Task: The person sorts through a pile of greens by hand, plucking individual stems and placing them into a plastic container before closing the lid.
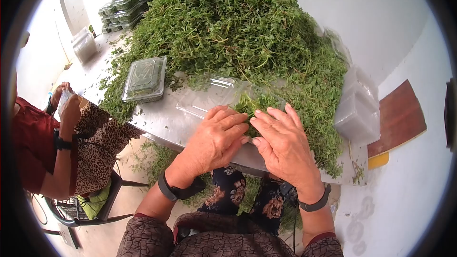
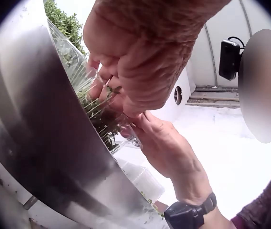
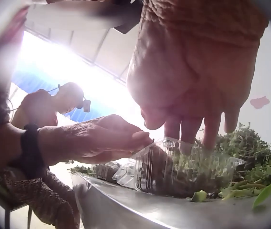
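Observation:
A clear plastic clamshell box [image 3: 159,167] sits at the table's near edge, holding leafy green sprigs [image 1: 252,101]. Its transparent lid [image 1: 193,103] lies folded back toward the left in the head view. My right hand [image 1: 283,147] is over the box, its fingers extended and pointing down into the greens. From the left side, my left hand [image 1: 214,138] reaches in with fairly straight fingers, its fingertips right at the rim and the sprigs. In the right wrist view the left hand [image 3: 97,138] overlaps the box's near corner. The hands partly hide the box.
A large heap of greens [image 1: 228,24] covers the table's back. A closed filled box [image 1: 145,78] stands left, stacked filled boxes [image 1: 128,2] behind. Clear empty containers [image 1: 359,107] stand right, more [image 1: 84,45] at far left. Another person [image 1: 43,147] sits left.

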A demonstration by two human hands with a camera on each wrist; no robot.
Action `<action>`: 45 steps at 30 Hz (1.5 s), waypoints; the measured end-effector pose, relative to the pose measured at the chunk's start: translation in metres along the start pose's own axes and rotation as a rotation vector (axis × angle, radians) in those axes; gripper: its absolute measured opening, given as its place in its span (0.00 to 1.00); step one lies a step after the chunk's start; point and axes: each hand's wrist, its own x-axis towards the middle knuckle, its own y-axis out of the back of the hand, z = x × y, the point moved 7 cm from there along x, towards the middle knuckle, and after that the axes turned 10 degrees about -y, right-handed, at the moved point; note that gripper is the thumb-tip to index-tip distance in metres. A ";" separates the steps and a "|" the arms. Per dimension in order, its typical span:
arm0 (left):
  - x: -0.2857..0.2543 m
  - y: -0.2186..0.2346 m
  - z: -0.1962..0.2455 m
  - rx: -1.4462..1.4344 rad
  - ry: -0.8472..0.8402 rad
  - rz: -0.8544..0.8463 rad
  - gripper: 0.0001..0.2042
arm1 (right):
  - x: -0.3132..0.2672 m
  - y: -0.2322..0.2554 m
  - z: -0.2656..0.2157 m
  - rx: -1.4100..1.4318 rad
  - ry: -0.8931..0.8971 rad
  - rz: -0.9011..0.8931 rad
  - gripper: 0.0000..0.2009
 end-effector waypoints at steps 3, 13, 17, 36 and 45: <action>-0.002 -0.005 0.001 0.014 0.009 -0.036 0.13 | 0.003 -0.007 0.004 -0.066 -0.006 -0.014 0.18; -0.006 -0.009 -0.001 -0.002 0.005 -0.040 0.13 | 0.022 -0.029 0.029 -0.096 -0.094 -0.131 0.18; -0.009 -0.012 -0.003 -0.024 0.019 -0.056 0.16 | 0.025 -0.028 0.035 -0.056 -0.090 -0.191 0.17; -0.037 0.005 -0.024 -0.014 0.184 0.273 0.22 | 0.037 -0.025 0.033 -0.049 -0.052 -0.124 0.16; -0.033 0.000 -0.024 -0.002 0.152 0.191 0.25 | 0.042 -0.040 0.039 -0.151 -0.077 -0.285 0.16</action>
